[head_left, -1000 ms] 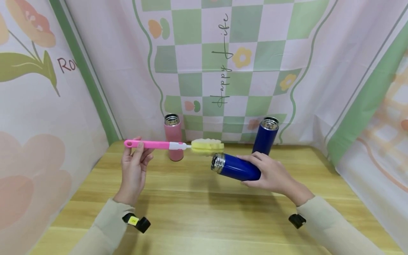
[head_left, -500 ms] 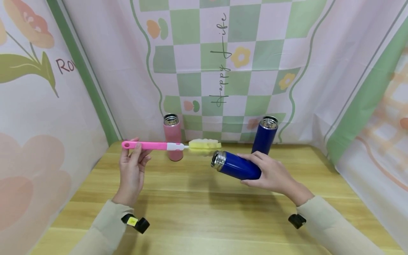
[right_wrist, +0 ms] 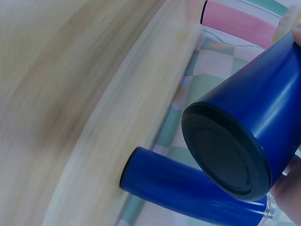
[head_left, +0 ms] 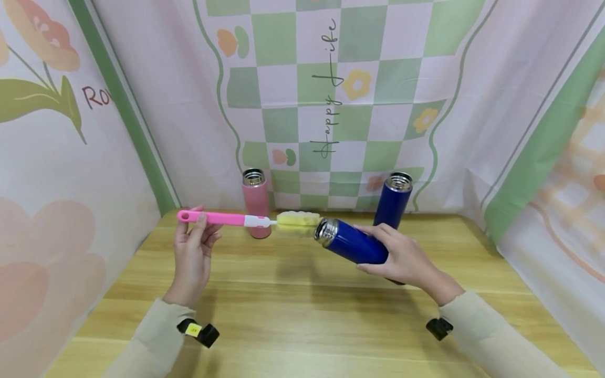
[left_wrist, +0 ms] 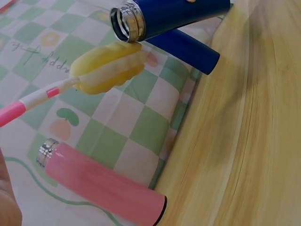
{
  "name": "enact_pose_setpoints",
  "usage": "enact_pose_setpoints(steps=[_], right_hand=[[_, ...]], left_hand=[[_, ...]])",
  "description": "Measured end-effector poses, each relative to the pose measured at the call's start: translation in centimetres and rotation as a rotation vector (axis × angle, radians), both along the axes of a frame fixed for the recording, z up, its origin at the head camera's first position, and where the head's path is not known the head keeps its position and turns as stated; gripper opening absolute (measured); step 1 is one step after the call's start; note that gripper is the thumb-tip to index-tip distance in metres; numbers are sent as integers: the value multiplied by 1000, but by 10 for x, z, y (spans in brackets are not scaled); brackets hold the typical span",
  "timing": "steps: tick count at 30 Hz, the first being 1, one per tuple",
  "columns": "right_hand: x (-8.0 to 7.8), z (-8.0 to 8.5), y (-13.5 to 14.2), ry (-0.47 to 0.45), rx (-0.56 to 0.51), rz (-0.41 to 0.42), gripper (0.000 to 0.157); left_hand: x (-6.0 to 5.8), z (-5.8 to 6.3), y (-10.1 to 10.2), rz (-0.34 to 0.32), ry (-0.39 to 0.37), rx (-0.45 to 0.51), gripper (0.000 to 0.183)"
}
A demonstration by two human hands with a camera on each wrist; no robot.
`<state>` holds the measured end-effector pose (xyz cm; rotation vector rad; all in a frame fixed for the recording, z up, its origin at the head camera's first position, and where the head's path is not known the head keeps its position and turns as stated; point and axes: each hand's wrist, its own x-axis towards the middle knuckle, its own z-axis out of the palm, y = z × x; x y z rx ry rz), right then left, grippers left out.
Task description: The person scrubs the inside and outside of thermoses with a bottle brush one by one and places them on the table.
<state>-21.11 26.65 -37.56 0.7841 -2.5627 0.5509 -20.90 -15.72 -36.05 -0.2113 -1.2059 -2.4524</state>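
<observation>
From here I see the left hand [head_left: 193, 254] pinching the bottle brush [head_left: 250, 220], now lower, perhaps touching, toward three o'clock, the blue flask [head_left: 356, 244] the right hand [head_left: 404, 254] grips.

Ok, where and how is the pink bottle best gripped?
I'd probably take the pink bottle around its straight body, below the metal neck, coming from the near side: it stands upright with fabric behind it. In the head view the brush crosses in front of its lower half, so stay above that.
</observation>
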Motion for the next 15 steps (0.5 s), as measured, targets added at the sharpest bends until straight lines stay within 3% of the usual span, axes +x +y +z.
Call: enact_pose_setpoints(steps=[6,15], right_hand=[[0,-2,-4,-29,-15,-9,80],[0,-2,-8,-57,-45,-34,79]], left_hand=[[0,-1,-3,6,-4,14,24],[2,1,-3,31,-10,-1,42]])
